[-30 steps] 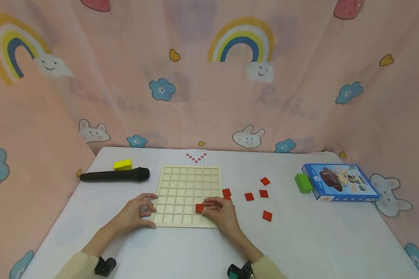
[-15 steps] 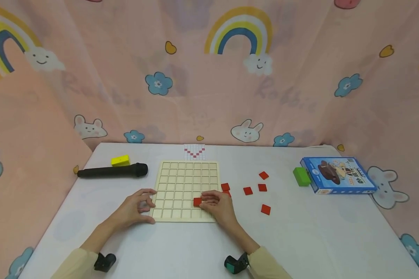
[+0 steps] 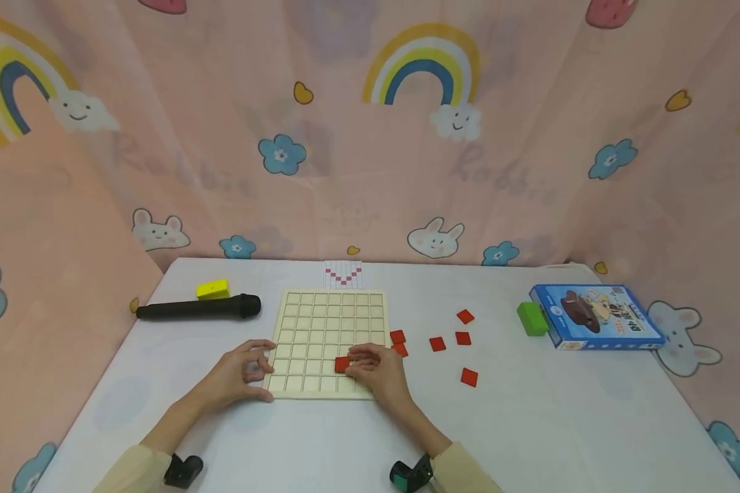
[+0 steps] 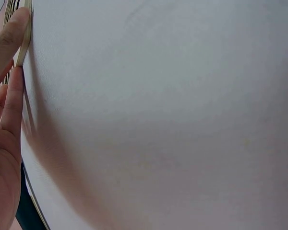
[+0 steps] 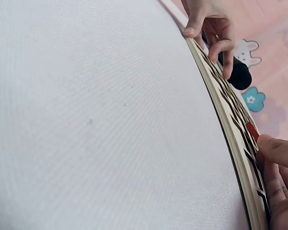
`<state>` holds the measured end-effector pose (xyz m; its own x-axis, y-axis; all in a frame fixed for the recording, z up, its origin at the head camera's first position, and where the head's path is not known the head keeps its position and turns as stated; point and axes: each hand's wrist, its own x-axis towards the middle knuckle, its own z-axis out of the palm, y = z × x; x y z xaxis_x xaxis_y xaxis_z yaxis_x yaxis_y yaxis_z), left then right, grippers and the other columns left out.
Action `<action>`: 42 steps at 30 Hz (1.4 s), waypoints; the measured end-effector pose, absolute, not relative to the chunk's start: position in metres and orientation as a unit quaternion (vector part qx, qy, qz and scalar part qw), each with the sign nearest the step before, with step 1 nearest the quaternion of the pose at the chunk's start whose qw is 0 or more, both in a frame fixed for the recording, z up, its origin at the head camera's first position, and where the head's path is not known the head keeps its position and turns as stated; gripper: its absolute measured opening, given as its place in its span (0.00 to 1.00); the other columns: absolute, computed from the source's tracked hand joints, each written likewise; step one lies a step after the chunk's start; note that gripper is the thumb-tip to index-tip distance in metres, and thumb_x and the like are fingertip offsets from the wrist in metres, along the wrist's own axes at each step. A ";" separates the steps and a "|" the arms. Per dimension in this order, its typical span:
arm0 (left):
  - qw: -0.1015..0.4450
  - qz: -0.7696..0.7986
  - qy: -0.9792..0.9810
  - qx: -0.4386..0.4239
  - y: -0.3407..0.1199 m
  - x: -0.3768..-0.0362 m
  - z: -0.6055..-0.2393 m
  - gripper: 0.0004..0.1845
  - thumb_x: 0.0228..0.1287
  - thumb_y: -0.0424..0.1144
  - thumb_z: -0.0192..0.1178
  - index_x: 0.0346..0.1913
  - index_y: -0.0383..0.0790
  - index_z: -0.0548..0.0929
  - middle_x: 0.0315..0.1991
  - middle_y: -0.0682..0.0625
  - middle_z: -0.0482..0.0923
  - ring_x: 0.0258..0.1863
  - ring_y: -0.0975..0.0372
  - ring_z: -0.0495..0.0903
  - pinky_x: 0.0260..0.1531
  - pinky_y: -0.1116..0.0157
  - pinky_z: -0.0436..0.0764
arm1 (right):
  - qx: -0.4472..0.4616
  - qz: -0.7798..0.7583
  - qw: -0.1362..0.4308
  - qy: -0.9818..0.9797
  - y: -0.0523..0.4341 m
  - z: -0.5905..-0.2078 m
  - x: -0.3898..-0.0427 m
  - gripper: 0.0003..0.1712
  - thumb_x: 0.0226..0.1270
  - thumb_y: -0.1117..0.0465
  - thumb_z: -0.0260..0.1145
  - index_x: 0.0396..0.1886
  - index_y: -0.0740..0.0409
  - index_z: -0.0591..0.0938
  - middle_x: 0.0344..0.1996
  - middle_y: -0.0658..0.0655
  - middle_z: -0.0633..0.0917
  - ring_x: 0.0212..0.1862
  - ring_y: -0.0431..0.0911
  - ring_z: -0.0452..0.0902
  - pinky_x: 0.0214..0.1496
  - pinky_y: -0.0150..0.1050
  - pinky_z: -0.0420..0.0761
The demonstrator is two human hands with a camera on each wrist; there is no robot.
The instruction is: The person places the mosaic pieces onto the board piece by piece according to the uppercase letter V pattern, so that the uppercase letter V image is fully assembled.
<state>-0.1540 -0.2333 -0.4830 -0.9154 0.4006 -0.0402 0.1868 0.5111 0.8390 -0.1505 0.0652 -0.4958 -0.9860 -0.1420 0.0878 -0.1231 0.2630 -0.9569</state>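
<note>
A cream grid board (image 3: 308, 330) lies on the white table with rows of square recesses. My left hand (image 3: 234, 373) is at its left edge, fingers spread; in the left wrist view the fingers (image 4: 14, 100) touch the board's side. My right hand (image 3: 379, 373) pinches a small red square tile (image 3: 342, 364) by its right side, over the lower right part of the board. In the right wrist view that red tile (image 5: 252, 130) is tilted at the fingertips, and whether it touches the board is unclear. Several more red tiles (image 3: 438, 344) lie to the board's right.
Behind the board is a card (image 3: 343, 274) with a red V of squares on a grid. A black microphone (image 3: 199, 307) and a yellow block (image 3: 212, 289) lie back left. On the right are a green block (image 3: 533, 319) and a blue box (image 3: 598, 318).
My right hand has moved slightly left over the board, carrying the red tile. My left hand stays at the board's left edge. The head view has tilted a little.
</note>
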 end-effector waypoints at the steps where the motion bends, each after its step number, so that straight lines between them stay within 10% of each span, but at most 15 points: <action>1: 0.115 0.462 0.863 0.170 -0.233 -0.154 -0.483 0.20 0.34 0.39 0.80 0.31 0.40 0.79 0.63 0.40 0.66 0.59 0.42 0.68 0.45 0.70 0.83 | -0.084 -0.600 0.007 0.796 0.065 -0.496 -0.150 0.18 0.51 0.68 0.75 0.44 0.66 0.83 0.37 0.59 0.87 0.36 0.47 0.84 0.40 0.28 0.85; 42: 0.112 0.452 0.869 0.165 -0.232 -0.155 -0.483 0.20 0.34 0.38 0.80 0.31 0.43 0.79 0.63 0.42 0.66 0.60 0.44 0.68 0.45 0.72 0.83 | -0.104 -0.581 0.015 0.807 0.049 -0.494 -0.152 0.19 0.51 0.71 0.75 0.44 0.67 0.83 0.37 0.59 0.87 0.36 0.46 0.84 0.39 0.27 0.84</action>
